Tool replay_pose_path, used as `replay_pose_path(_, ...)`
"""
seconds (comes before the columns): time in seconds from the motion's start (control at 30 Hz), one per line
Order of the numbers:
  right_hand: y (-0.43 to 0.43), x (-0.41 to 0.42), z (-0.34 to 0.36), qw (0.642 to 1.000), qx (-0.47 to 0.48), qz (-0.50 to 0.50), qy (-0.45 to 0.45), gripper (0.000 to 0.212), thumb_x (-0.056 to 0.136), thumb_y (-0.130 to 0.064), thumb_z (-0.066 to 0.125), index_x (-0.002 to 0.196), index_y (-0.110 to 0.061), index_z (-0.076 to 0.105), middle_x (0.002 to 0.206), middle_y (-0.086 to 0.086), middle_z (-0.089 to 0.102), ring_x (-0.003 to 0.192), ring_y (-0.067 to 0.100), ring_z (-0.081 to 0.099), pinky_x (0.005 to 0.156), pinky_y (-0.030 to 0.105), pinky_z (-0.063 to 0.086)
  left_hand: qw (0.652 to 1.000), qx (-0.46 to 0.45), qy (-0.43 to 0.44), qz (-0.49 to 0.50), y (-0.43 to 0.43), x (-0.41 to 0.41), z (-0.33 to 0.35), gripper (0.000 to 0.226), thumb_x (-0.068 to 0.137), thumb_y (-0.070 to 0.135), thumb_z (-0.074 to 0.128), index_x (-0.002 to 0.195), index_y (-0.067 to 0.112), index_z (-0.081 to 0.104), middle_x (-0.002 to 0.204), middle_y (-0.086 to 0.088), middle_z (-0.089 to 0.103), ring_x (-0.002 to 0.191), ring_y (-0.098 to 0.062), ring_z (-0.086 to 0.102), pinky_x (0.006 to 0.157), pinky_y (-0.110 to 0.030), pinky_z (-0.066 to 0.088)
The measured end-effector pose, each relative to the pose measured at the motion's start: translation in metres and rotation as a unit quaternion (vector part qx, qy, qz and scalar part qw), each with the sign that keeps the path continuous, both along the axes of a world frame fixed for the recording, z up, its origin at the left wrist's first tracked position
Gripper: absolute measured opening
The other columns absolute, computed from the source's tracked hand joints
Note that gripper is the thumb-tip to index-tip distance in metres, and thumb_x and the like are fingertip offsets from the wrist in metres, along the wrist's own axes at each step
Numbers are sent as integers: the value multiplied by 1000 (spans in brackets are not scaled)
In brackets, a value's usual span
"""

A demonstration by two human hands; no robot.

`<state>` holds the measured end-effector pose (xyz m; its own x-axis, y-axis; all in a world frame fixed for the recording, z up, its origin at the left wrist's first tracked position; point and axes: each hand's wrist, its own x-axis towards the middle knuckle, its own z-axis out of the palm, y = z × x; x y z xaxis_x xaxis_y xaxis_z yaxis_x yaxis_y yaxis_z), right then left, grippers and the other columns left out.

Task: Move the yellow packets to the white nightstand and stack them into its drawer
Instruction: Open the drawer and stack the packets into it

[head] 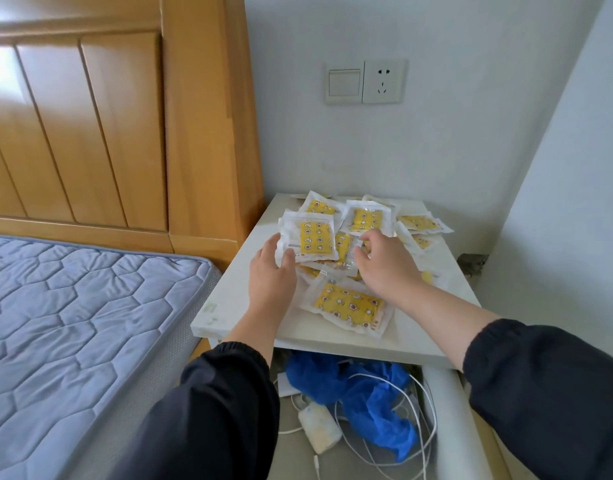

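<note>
Location of stock: the packets (pixel 365 220) lie in a loose, overlapping pile on the back half of the nightstand (pixel 239 299) top. None is seen in the drawer (pixel 450 427).

Left hand (pixel 272 268): thumb and fingers pinch the held packet (pixel 310 239) by its near-left corner, raised off the pile, printed face toward the camera. It looks nearly square, so its long axis cannot be read with confidence.

Right hand (pixel 384 263): set apart from the left, at 3 o'clock of it, fingers curled down into the middle of the pile. Whether they have a packet in grip cannot be told.

Governing relation: the pile lies at 12 o'clock from both hands, and the right hand is already on it. The near packet (pixel 350 306) lies flat just under the right wrist, long axis running roughly 9 to 3, tipped slightly toward 4.

Destination: the drawer stands open at 6 o'clock, beneath the top's front edge. A blue bag (pixel 364 393) and a charger (pixel 319 431) occupy it; in my judgement, stacking space is tight.
</note>
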<state>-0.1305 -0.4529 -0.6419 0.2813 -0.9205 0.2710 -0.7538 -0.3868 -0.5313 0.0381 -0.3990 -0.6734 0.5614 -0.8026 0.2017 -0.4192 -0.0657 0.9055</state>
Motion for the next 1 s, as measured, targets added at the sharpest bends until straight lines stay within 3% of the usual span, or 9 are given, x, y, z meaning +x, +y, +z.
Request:
replay_pose_path(0.2, -16, 15, 1, 999, -20, 13, 22, 43, 98, -31, 40, 136, -12, 43, 138, 5, 47, 130, 23, 36, 103, 37, 34, 999, 10, -23, 35, -11, 4, -3, 43, 98, 31, 48, 139, 20, 44, 135, 1, 53, 125, -18, 46, 97, -33, 38)
replay_pose_path(0.37, -20, 19, 0, 982, -13, 140, 128, 45, 100, -35, 41, 143, -22, 41, 150, 1, 37, 142, 20, 24, 116, 38, 18, 999, 5, -2, 42, -11, 5, -1, 47, 97, 31, 52, 141, 20, 41, 112, 5, 59, 98, -10, 51, 80, -26, 37)
replay_pose_path(0.57, -10, 17, 1, 979, 0, 193, 69, 30, 99, -30, 47, 122, -21, 65, 129, -7, 59, 124, 11, 47, 101, 25, 33, 997, 0, 53, 56, -6, 9, 1, 62, 87, 29, 67, 142, 22, 40, 102, 5, 56, 92, -13, 55, 80, -27, 44)
replay_pose_path(0.7, -18, 23, 3, 987, 20, 157, 40, 34, 97, -31, 48, 129, -21, 57, 130, -5, 58, 115, 14, 56, 93, 29, 43, 997, 41, 28, 52, -4, 14, 3, 71, 84, 14, 68, 147, 19, 35, 89, 4, 55, 89, -16, 57, 84, -29, 47)
replay_pose_path(0.77, -23, 26, 5, 990, 5, 129, 51, 42, 97, -31, 49, 137, -17, 47, 142, -1, 46, 128, 17, 46, 101, 31, 37, 995, 30, 70, 60, -1, 18, 2, 54, 85, 8, 63, 137, 19, 50, 87, 3, 60, 84, -16, 60, 75, -28, 50)
replay_pose_path(0.83, -26, 28, 7, 990, -17, 116, 84, 49, 97, -29, 50, 142, -12, 40, 151, 3, 34, 140, 18, 28, 111, 30, 24, 991, -3, 114, 70, 4, 20, 0, 22, 88, 9, 56, 106, 15, 67, 90, -4, 68, 84, -21, 64, 71, -31, 52)
replay_pose_path(0.9, -29, 32, 9, 988, -25, 109, 105, 52, 97, -29, 50, 143, -9, 37, 153, 5, 31, 142, 19, 24, 113, 30, 19, 984, -37, 149, 85, 8, 19, 0, 17, 92, 11, 49, 86, 12, 64, 90, -8, 69, 82, -22, 63, 73, -36, 53)
replay_pose_path(1.0, -37, 42, 5, 988, -26, 96, 115, 57, 96, -37, 48, 145, -10, 35, 155, 6, 28, 144, 20, 20, 118, 37, 17, 971, -74, 204, 102, 8, 23, 0, 17, 94, 12, 45, 83, 13, 57, 88, -5, 66, 82, -21, 62, 72, -33, 52)
